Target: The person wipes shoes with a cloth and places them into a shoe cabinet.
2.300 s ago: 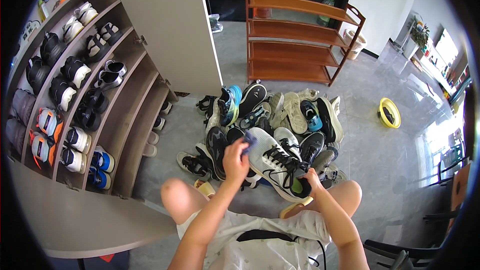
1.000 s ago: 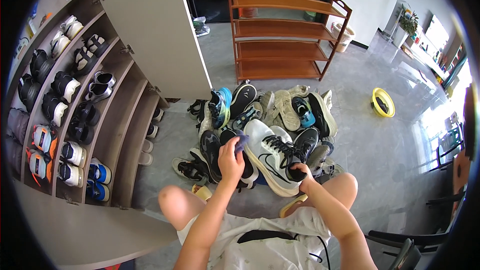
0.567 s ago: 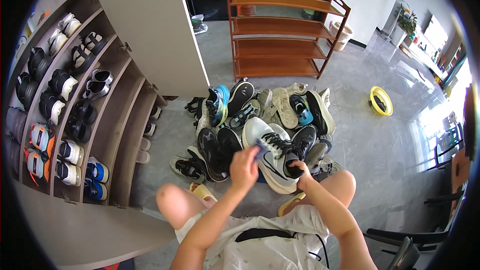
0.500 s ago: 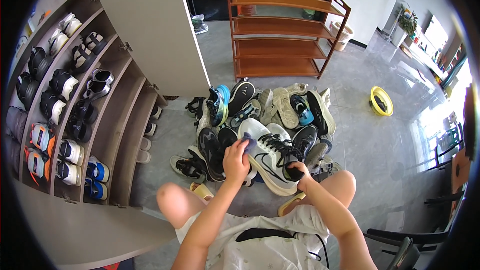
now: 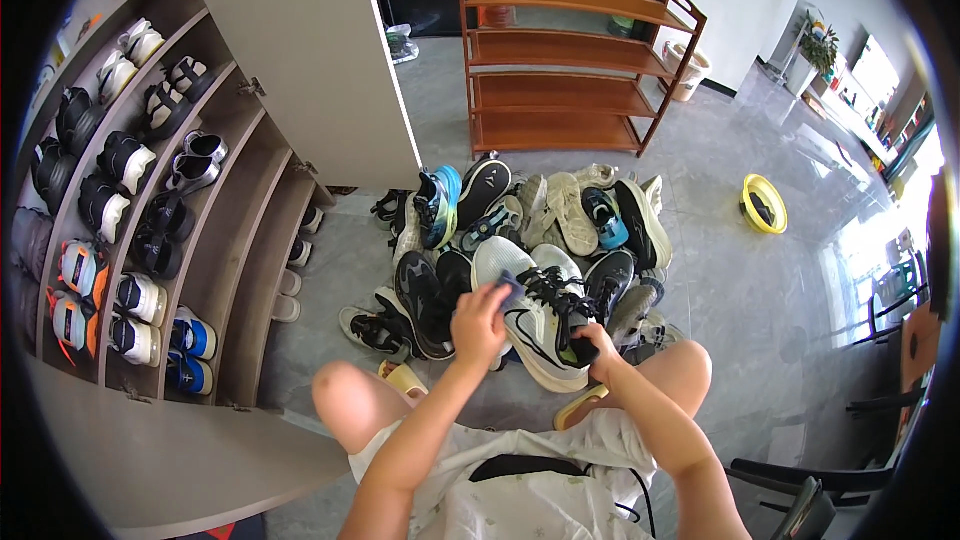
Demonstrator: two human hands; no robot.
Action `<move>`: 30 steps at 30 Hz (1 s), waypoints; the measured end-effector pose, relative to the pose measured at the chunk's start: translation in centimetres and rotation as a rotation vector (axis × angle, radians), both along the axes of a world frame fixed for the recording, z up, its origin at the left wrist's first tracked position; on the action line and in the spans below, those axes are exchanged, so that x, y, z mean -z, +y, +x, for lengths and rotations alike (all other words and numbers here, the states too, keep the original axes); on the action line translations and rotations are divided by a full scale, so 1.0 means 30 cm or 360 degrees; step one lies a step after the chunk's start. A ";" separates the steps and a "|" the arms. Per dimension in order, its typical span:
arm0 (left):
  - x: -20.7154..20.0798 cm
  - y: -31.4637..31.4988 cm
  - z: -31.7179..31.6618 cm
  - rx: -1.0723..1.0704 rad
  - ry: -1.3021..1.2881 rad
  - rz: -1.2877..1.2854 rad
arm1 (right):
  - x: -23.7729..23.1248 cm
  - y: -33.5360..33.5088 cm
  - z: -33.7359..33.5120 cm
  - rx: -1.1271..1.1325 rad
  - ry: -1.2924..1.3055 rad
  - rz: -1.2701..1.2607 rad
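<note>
Sneaker points toward eleven o'clock, right fingers gripping its collar, left fingers pinching cloth near the toe.

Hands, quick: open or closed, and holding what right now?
Left hand: closed, holding a bluish cloth.
Right hand: closed, holding the white shoe by its heel end.

Cloth partly hidden (left fingers), right arm cropped

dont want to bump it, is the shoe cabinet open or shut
Open: the shoe cabinet has both doors swung out, baring shoes on its shelves.
</note>
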State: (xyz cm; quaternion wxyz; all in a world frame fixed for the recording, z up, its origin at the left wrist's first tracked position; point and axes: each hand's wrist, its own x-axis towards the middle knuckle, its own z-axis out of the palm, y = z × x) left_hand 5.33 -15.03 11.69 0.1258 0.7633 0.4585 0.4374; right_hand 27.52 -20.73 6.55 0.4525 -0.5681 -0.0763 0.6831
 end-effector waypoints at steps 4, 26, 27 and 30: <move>-0.006 -0.148 0.078 0.0343 -0.0065 -0.0055 | -0.097 0.012 -0.032 0.0037 -0.0137 0.0097; -0.045 -0.063 -0.023 0.0163 -0.0204 0.0133 | -0.029 0.026 -0.007 0.0045 0.1391 0.0194; -0.040 -0.025 -0.029 0.0113 -0.0217 0.0124 | -0.067 0.034 -0.006 0.0127 0.1506 0.0131; -0.013 -0.038 0.001 0.0215 -0.0144 0.0135 | -0.046 0.050 0.013 0.0159 0.1711 0.0132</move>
